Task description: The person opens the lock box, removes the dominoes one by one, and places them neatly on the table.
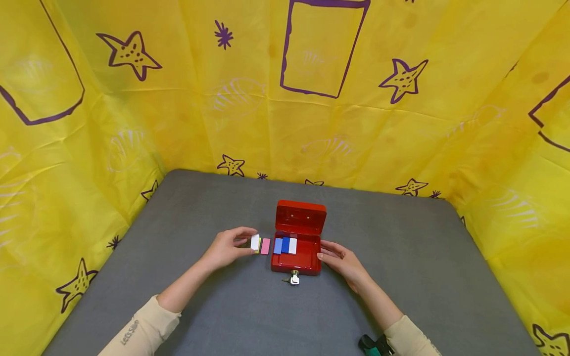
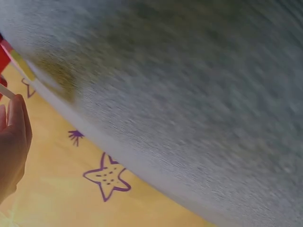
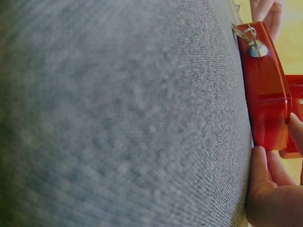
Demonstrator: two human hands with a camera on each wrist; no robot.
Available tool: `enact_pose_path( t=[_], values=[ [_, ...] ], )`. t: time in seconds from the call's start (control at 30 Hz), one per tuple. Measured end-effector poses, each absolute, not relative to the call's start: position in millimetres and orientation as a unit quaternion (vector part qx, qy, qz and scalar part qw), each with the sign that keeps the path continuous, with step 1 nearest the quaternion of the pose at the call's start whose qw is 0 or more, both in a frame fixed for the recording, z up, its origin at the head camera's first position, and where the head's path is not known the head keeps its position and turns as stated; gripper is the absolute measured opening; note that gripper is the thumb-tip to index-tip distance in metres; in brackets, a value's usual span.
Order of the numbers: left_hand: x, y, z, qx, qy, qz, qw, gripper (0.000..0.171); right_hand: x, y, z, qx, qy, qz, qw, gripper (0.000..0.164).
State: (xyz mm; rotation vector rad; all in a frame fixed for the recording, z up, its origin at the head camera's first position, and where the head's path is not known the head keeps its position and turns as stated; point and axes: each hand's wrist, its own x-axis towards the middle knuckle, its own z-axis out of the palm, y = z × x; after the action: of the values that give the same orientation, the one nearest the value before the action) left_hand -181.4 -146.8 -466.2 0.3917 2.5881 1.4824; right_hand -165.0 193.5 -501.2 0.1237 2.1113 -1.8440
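Note:
My left hand (image 1: 226,248) pinches a small white rectangular block (image 1: 255,242) between thumb and fingers, left of the red metal cash box (image 1: 285,268). In the head view the white block partly covers a yellow-green block (image 1: 260,245); a pink block (image 1: 265,246) lies between it and the box. The box's lid (image 1: 301,218) is raised. Inside, along its left side, a light blue block (image 1: 277,246), a dark blue block (image 1: 285,245) and another white block (image 1: 292,246) sit side by side. My right hand (image 1: 346,267) grips the box's right wall, thumb at the rim, fingers outside.
Keys (image 1: 294,280) hang from the lock on the box's front. A grey cloth-covered table (image 1: 231,306) spreads around the box, with yellow patterned fabric (image 1: 249,123) behind and at the sides. A dark and green object (image 1: 374,348) shows by the right sleeve.

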Motion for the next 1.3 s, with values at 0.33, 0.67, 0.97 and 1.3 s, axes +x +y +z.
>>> enact_pose_path(
  t=[0.33, 0.67, 0.97, 1.3],
  values=[
    [-185.7, -159.8, -470.3, 0.153, 0.866, 0.472, 0.067, 0.044, -164.7, 193.3, -500.3, 0.047, 0.747, -0.642, 0.166, 0.060],
    [-193.5, -170.4, -479.0, 0.201, 0.858, 0.470, 0.049, 0.041, -164.9, 193.6, -498.3, 0.047, 0.749, -0.640, 0.165, 0.061],
    [-196.4, -173.7, -482.4, 0.225, 0.862, 0.452, 0.051, 0.041, -165.3, 193.3, -498.5, 0.046, 0.746, -0.643, 0.166, 0.061],
    [-197.8, -173.5, -486.4, 0.234, 0.870, 0.433, 0.040, 0.041, -165.0, 192.2, -498.8, 0.052, 0.749, -0.639, 0.165, 0.063]
  ],
)
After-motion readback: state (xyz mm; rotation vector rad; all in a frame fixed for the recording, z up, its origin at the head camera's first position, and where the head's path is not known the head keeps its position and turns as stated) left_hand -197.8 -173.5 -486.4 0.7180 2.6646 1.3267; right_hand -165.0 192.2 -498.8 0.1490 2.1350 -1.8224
